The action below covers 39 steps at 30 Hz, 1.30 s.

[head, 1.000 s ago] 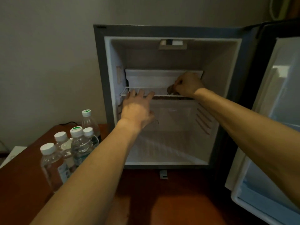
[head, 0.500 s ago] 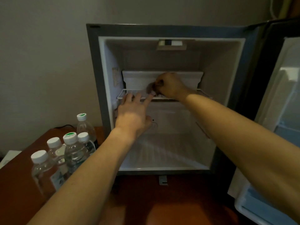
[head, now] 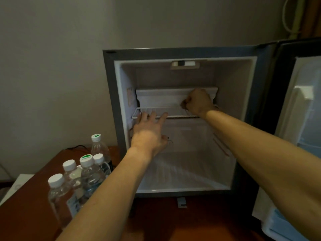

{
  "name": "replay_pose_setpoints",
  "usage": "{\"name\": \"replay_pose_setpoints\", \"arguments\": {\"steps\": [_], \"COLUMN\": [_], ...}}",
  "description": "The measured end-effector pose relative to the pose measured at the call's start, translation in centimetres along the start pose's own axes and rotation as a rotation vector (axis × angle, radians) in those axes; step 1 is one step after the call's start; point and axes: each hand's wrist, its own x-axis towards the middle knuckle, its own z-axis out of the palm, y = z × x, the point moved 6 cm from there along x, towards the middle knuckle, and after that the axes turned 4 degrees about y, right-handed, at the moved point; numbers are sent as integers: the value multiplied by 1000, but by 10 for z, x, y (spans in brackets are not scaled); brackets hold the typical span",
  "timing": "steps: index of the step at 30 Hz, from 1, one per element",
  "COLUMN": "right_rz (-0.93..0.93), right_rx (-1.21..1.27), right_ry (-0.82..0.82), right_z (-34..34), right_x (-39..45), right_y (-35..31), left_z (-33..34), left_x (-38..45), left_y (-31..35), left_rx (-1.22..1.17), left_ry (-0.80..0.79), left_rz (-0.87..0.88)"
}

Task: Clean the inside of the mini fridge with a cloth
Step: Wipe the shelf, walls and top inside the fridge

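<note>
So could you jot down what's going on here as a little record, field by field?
place: mini fridge on a wooden surface, door swung open to the right
left hand: fingers spread, resting on the front edge of the wire shelf
right hand: curled round a small dark cloth, on the shelf's right part
fridge contents: only the shelf visible
outside: five water bottles left of the fridge
stage: wiping the shelf

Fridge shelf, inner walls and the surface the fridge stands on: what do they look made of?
Shelf: thin parallel bars, likely white-coated metal wire. Inner walls: smooth, matte white, probably moulded plastic. Surface: reddish-brown with a slight sheen, seemingly varnished wood or veneer; grain is too blurred to confirm.
</note>
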Motion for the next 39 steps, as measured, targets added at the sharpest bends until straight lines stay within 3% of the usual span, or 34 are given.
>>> {"name": "replay_pose_setpoints", "arguments": {"steps": [6,10,16,20,28,31,36,39], "right_rz": [-279,-391,-287,-183,-233,-188,-145,-150], "right_rx": [166,79,-70,-37,-268,-359,-290,-214], "right_ry": [-149,-194,-125,-87,-14,-69,-131,-70], "right_z": [49,52,14,-8,-35,-26,-12,-15], "right_x": [-5,-2,3,-4,-29,-28,-16,-16], "right_y": [-109,-116,-33,8,-5,-4,-3,-10], "left_z": [0,3,0,-1,-2,0,0,0], "left_x": [0,-1,-2,-1,-1,-1,-1,-1], "left_y": [-1,-1,1,1,-1,-1,-1,-1], "left_rx": [-55,-47,10,0,8,7,-12,-14], "left_ry": [64,69,11,-17,-30,-36,-45,-51], "left_rz": [-20,-5,13,-5,10,6,14,20]}}
